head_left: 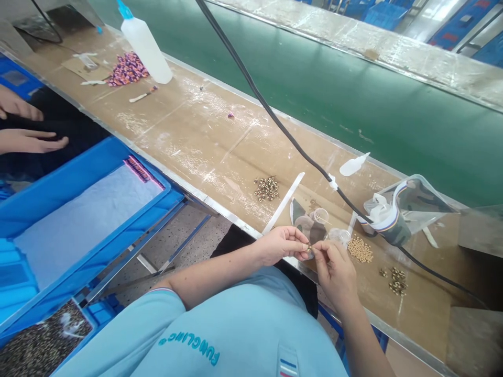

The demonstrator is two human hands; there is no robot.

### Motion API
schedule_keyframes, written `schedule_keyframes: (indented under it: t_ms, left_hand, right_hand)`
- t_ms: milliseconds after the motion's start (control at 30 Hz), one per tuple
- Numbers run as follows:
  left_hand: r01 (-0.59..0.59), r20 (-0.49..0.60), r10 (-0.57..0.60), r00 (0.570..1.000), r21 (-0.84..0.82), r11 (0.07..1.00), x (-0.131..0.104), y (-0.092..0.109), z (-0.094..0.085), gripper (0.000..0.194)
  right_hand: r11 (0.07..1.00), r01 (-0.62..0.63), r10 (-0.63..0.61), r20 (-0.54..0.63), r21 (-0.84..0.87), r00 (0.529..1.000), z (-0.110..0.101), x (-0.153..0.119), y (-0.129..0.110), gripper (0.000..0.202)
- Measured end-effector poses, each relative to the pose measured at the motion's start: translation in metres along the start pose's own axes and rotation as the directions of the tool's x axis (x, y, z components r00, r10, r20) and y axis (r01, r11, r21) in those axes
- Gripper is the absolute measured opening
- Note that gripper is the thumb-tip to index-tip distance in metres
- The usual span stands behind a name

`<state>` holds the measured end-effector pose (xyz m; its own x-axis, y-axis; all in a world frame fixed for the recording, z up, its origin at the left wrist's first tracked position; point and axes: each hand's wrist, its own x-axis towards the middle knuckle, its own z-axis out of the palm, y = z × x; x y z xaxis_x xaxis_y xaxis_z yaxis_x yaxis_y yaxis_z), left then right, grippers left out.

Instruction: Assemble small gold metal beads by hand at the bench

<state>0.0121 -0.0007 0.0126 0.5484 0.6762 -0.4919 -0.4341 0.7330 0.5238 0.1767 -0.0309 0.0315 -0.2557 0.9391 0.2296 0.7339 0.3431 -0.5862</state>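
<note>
At the table's near edge my left hand [282, 246] pinches a tiny brass-coloured piece [309, 248] between thumb and fingertips. My right hand [335, 266] meets it there, thumb and forefinger closed on the same piece. Its exact shape is too small to make out. Just beyond my fingers stand small clear plastic cups [319, 215]. Right of them lies a heap of small tan beads or rings [360, 249], and farther right a small cluster of dark brassy metal parts [398, 281]. A similar heap of dark metal parts [266, 188] lies to the left.
A black cable [259, 94] crosses above the table. A camouflage-patterned pouch [396, 228] sits at right, with a white bottle [147, 50] and pink-purple pieces [128, 69] far left. A blue bin [98, 230] stands left, beside another person's hands [31, 141].
</note>
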Motion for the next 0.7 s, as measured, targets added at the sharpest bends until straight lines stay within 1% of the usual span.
schedule_keyframes:
  t_ms: [133, 233, 333, 467, 567, 700]
  left_hand:
    - [-0.006, -0.008, 0.006, 1.000, 0.024, 1.000, 0.001, 0.000, 0.001, 0.048]
    - [-0.022, -0.004, 0.022, 1.000, 0.044, 0.999, 0.000, -0.001, 0.001, 0.048]
    - [-0.073, 0.006, 0.073, 0.997, 0.054, 0.996, 0.000, -0.004, 0.001, 0.046]
    - [-0.164, -0.008, 0.166, 0.986, 0.093, 0.982, 0.000, -0.011, 0.003, 0.043]
    - [-0.266, 0.007, 0.270, 0.963, 0.183, 0.946, -0.001, -0.016, 0.003, 0.038]
    - [-0.407, 0.083, 0.403, 0.911, 0.331, 0.851, -0.003, -0.024, 0.000, 0.030]
  right_hand:
    - [0.999, 0.041, -0.041, -0.012, -0.015, 0.999, 0.001, -0.002, 0.002, 0.013]
    - [0.999, 0.035, -0.035, -0.025, -0.005, 0.999, 0.001, -0.004, 0.004, 0.014]
    - [1.000, -0.001, 0.002, -0.051, 0.021, 0.999, 0.000, -0.006, 0.004, 0.013]
    - [0.997, -0.067, 0.071, -0.149, 0.035, 0.986, 0.002, -0.011, 0.002, 0.012]
    - [0.995, -0.081, 0.089, -0.165, 0.051, 0.982, 0.006, -0.014, -0.001, 0.014]
    - [0.997, -0.061, 0.069, -0.185, 0.044, 0.980, 0.007, -0.015, -0.005, 0.011]
